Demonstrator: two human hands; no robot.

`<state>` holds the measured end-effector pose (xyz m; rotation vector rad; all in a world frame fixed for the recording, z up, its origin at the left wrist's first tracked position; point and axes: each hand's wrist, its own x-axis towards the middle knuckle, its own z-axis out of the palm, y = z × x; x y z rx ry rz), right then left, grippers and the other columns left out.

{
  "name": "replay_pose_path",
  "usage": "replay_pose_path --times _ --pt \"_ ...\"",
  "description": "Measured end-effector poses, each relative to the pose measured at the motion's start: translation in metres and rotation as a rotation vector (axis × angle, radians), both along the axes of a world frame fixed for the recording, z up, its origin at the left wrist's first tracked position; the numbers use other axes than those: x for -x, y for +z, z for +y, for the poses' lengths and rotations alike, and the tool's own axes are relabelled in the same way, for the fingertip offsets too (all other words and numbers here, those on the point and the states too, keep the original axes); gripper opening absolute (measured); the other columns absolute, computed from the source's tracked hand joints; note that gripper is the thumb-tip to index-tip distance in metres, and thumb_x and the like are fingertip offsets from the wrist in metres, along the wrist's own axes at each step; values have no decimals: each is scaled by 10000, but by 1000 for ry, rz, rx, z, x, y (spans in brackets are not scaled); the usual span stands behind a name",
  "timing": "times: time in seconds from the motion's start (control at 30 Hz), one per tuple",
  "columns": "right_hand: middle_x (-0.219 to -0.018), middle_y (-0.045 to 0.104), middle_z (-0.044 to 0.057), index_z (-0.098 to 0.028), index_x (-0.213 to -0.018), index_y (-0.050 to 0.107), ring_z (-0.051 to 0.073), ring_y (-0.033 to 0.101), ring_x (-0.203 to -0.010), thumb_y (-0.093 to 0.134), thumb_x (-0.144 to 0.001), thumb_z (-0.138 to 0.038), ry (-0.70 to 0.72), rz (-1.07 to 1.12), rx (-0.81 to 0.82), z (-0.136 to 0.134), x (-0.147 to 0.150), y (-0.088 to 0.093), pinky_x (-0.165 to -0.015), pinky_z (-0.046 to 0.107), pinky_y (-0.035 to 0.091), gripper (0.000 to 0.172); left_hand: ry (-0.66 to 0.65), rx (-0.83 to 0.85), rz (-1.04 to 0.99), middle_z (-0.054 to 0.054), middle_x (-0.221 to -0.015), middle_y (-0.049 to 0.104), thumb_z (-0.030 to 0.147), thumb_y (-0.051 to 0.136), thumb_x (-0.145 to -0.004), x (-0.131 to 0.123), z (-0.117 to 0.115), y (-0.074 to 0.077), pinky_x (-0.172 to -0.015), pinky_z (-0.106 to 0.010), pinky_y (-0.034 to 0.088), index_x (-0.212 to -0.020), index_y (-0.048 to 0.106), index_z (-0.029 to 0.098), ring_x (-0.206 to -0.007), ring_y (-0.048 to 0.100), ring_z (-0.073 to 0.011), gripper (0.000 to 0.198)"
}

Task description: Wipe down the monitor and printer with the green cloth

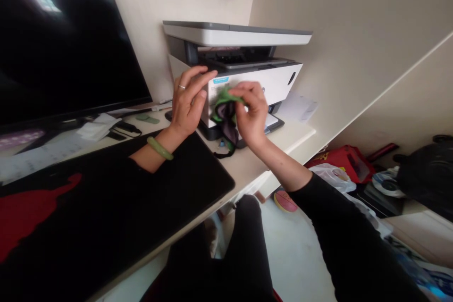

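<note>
My left hand [187, 104], with a ring on a finger and a green bangle at the wrist, is raised at the printer's near left corner. Its fingers are stretched out and hold nothing; whether they touch the casing I cannot tell. My right hand [252, 111] pinches the top edge of a small green-and-dark fabric piece [228, 115]. The fabric hangs down in front of the printer, blurred, with a dark strap at its lower end. Behind both hands stands the white and grey printer [247, 82], its scanner top raised above the body.
A large monitor [71, 47] stands at the left. Below it a black desk mat [148, 203] with a red figure covers the desk. Papers [94, 127] and cables lie behind the mat. On the floor at right are a ball [286, 200], a red bag [341, 163] and plastic bags.
</note>
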<state>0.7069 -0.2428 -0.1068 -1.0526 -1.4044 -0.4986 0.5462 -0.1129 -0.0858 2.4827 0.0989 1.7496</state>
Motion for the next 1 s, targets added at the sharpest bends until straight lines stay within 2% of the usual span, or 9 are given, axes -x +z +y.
replay_pose_path --times 0.07,0.13,0.27,0.4,0.53,0.67,0.83,0.93,1.0 --pt "-1310 687 71 -309 -1276 734 239 647 -1291 423 -1072 -195 -35 8 -35 4 8 11 -1178 534 559 389 -22 -30 -26 -51 -1519 654 701 309 -1090 0 1 -1 -1241 -508 458 -1515 638 440 -1430 600 -307 597" --pt "-1449 655 86 -322 -1425 662 273 600 -1408 469 -1087 -281 -26 -104 -31 9 16 9 -1247 573 511 392 -40 -38 -40 -42 -1526 650 671 330 -1098 0 3 -2 -1247 -505 451 -1561 589 472 -1429 604 -300 568" --pt "-1567 615 132 -295 -1582 542 320 543 -1511 574 -1069 -440 -12 -388 -44 13 17 -24 -1294 592 479 534 -44 -15 -35 -31 -1548 643 695 326 -1083 -1 8 -4 -1259 -502 443 -1609 525 504 -1443 597 -308 594" --pt "-1505 690 110 -261 -1530 620 259 571 -1496 443 -1125 -363 24 -582 7 13 -2 -43 -1281 499 532 453 -32 -37 -48 -76 -1547 641 714 325 -1080 -1 3 -3 -1272 -508 440 -1596 578 394 -1439 594 -314 658" --pt "-1571 677 52 -280 -1550 612 184 523 -1570 353 -1145 -294 91 -661 39 22 -21 -30 -1352 431 472 481 42 10 7 -133 -1541 629 734 294 -1087 1 -8 0 -1290 -495 427 -1578 603 259 -1465 572 -316 750" --pt "-1686 575 32 -307 -1624 527 186 415 -1661 287 -1124 -279 66 -498 8 36 -50 -14 -1416 500 362 555 42 0 -2 -139 -1534 624 673 324 -1106 3 -12 1 -1287 -479 432 -1574 607 244 -1464 576 -306 695" --pt "-1804 390 59 -264 -1723 351 267 258 -1737 300 -1062 -284 -148 3 -40 50 -85 -15 -1442 628 186 663 51 -17 -4 -136 -1544 612 597 364 -1115 2 -9 0 -1293 -484 427 -1584 600 246 -1469 570 -302 632" --pt "-1871 210 105 -204 -1772 168 276 127 -1768 274 -1083 -340 -240 242 -35 52 -64 -22 -1443 625 143 710 68 -30 -5 -137 -1550 602 556 384 -1110 1 -8 -3 -1299 -497 419 -1600 582 246 -1480 561 -309 613" --pt "-1891 99 124 -183 -1781 51 279 33 -1777 295 -1106 -415 -271 261 -20 50 -34 -27 -1442 615 148 754 83 -22 -3 -138 -1562 586 548 407 -1095 -1 -7 -4 -1293 -501 429 -1616 560 247 -1495 547 -319 621"
